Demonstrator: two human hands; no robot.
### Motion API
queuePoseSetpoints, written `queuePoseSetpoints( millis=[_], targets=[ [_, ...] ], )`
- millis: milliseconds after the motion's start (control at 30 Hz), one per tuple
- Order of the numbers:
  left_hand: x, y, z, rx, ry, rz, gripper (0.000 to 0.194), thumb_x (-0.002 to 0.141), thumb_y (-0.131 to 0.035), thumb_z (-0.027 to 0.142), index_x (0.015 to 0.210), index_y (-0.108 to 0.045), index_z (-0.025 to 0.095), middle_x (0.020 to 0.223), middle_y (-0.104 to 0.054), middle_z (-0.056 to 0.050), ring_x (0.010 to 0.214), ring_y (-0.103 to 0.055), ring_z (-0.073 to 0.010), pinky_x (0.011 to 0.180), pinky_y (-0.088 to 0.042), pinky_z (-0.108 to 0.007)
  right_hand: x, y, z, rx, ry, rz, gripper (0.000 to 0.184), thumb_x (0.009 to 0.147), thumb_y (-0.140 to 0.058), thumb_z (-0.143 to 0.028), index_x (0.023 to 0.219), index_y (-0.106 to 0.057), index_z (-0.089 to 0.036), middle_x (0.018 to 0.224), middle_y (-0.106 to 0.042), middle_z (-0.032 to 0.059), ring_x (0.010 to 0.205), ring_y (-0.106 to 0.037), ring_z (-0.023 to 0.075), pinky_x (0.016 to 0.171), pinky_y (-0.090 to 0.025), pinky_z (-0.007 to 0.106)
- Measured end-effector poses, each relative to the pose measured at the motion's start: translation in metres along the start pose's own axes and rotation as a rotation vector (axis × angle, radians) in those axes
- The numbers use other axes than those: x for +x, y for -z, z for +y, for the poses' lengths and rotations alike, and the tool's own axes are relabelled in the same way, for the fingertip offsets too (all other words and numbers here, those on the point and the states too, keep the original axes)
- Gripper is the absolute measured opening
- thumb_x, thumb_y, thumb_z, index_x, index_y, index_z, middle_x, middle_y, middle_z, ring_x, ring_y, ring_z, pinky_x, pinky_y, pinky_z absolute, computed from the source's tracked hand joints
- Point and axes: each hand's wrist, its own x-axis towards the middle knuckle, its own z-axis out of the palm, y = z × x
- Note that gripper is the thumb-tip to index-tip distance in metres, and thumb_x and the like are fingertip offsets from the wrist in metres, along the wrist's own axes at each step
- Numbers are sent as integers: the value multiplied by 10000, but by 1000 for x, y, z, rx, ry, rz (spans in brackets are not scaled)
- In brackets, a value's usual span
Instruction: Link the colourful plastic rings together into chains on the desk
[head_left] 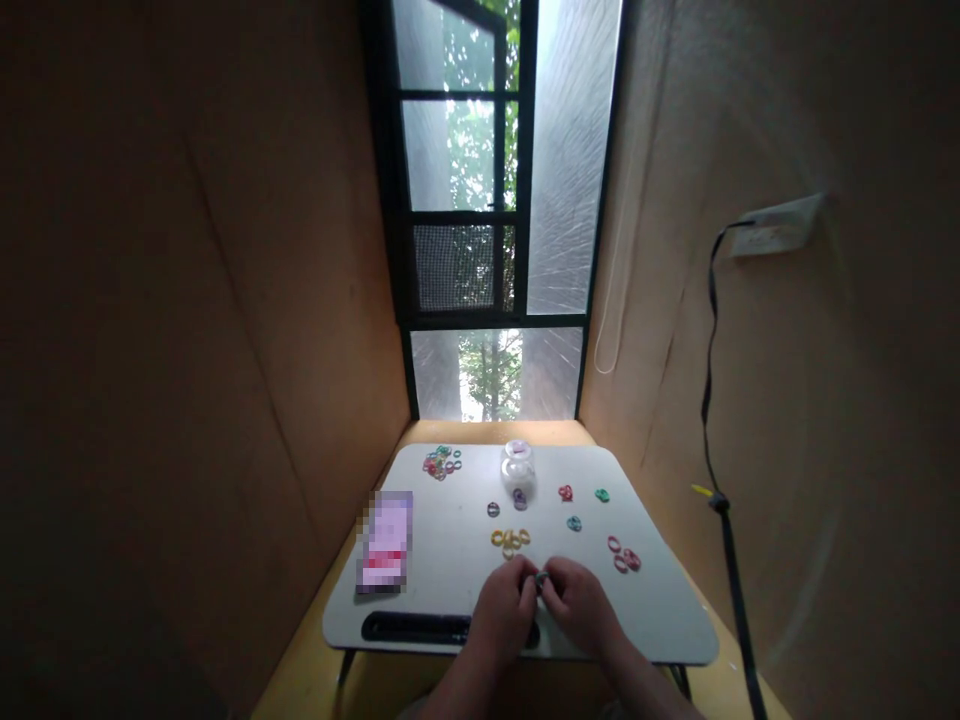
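Observation:
Both my hands meet near the front middle of a white folding table (pixel 442 575). My left hand (pixel 506 605) and my right hand (pixel 577 600) are closed, their fingertips pinching a small greyish-green ring (pixel 541 577) that looks like a hair tie; the fingers partly cover it. Just beyond them lies a cluster of yellow rings (pixel 510 540). Farther back are a dark ring (pixel 493 509), purple rings (pixel 520 498), red rings (pixel 565 492), green rings (pixel 602 495) and blue-teal rings (pixel 574 523). Pink-red rings (pixel 625 556) lie to the right of my right hand.
A clear jar (pixel 517 468) stands at the back, with a mixed pile of coloured rings (pixel 440 463) to its left. A blurred-out phone-like slab (pixel 386 540) rests at the left. A black slot (pixel 412 627) runs along the front edge. A black cable (pixel 709 370) hangs from the right wall.

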Motion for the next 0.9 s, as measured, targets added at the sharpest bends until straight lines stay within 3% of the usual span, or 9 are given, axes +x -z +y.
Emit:
queuePoseSetpoints(
  millis=[900],
  targets=[
    [-1,-3,1,61,11,-4,80,844,-521,217,785,-569,195,749,-637,-9,701,-565,-152,655,-374,-254,-3,3,-2,38,-5,7,127,780,-460,-181,657,-488,-198,661,-566,-3,645,-508,144,607,-303,252]
  ],
)
